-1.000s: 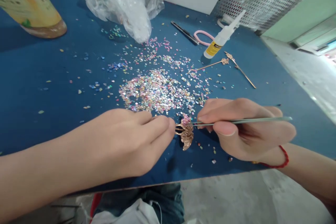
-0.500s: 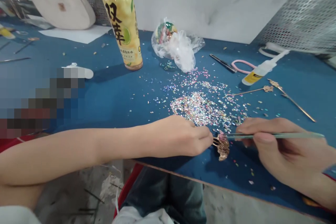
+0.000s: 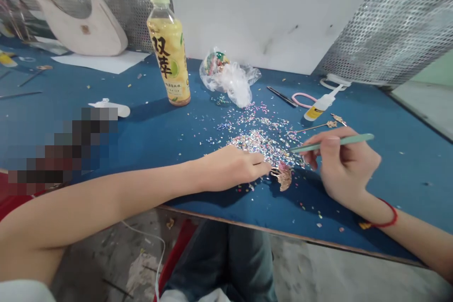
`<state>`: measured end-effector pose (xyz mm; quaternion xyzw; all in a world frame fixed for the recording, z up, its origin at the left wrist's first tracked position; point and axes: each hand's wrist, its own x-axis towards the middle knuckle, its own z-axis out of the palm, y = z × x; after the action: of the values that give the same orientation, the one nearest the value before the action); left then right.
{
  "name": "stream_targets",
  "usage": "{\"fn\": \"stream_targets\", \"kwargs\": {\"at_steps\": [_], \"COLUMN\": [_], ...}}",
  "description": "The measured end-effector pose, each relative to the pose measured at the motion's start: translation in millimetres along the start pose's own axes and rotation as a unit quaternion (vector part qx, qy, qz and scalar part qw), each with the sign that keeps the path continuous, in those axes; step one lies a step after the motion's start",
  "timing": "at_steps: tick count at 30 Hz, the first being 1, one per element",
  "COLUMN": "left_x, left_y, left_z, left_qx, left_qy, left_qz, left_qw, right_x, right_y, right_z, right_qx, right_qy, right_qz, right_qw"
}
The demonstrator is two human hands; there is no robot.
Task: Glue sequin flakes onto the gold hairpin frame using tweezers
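My left hand (image 3: 231,167) rests on the blue table (image 3: 159,132), its fingertips pinched on a small gold flower-shaped ornament (image 3: 283,175). My right hand (image 3: 339,165) is closed round pale green tweezers (image 3: 331,143), whose tips point left into a heap of pastel sequins (image 3: 264,144) just above the ornament. A red cord circles my right wrist.
A yellow drink bottle (image 3: 170,52) stands at the back. Beside it lies a clear plastic bag (image 3: 228,78). A glue bottle (image 3: 320,105), a pink ring, a dark clip and gold hairpins (image 3: 327,124) lie at the right. A white bag (image 3: 76,26) leans on the mesh wall.
The view has pulled back and tilted up, showing more of the table. My right hand has lifted the tweezers' tips from the ornament toward the sequin heap. My left hand still holds the ornament.
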<state>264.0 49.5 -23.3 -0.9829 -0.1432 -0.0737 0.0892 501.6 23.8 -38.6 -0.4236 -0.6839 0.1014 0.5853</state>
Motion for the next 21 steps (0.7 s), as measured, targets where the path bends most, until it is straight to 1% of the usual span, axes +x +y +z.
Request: {"fn": "stream_targets", "kwargs": {"at_steps": [2, 3, 5, 7, 9, 10, 14, 18, 21], "left_x": [-0.2, -0.4, -0.9, -1.8, -2.9, -3.6, -6.6, -8.8, -8.3], "left_y": [-0.2, -0.3, -0.5, -0.8, -1.5, -2.1, -5.8, -6.9, -6.0], "left_z": [-0.4, -0.8, -1.5, -1.9, -1.6, -1.1, 1.1, -1.0, -2.8], "left_qx": [0.003, 0.004, 0.005, 0.002, -0.002, -0.001, 0.003, 0.025, 0.023], "left_qy": [-0.001, -0.001, 0.002, 0.009, 0.022, 0.03, 0.053, 0.048, 0.038], "left_qz": [-0.007, -0.01, -0.011, -0.007, 0.002, 0.007, 0.026, 0.04, 0.045], "left_qw": [1.0, 1.0, 1.0, 1.0, 1.0, 1.0, 0.998, 0.998, 0.998], "right_x": [8.2, 12.2, 18.5, 21.1, 19.9, 18.3, 10.2, 3.9, 2.4], "right_y": [2.1, 3.5, 6.2, 8.7, 10.5, 11.0, 10.6, 12.0, 12.5], "right_z": [6.4, 10.2, 18.6, 25.5, 28.4, 28.1, 20.3, 10.9, 5.7], "right_qx": [0.004, 0.01, 0.021, 0.056, 0.041, 0.031, 0.007, 0.041, 0.063], "right_qy": [-0.017, -0.015, 0.006, 0.025, 0.027, 0.036, -0.006, -0.057, -0.082], "right_qz": [-0.01, -0.015, 0.011, 0.033, 0.037, 0.025, -0.067, -0.136, -0.188], "right_qw": [1.0, 1.0, 1.0, 0.998, 0.998, 0.999, 0.998, 0.988, 0.977]}}
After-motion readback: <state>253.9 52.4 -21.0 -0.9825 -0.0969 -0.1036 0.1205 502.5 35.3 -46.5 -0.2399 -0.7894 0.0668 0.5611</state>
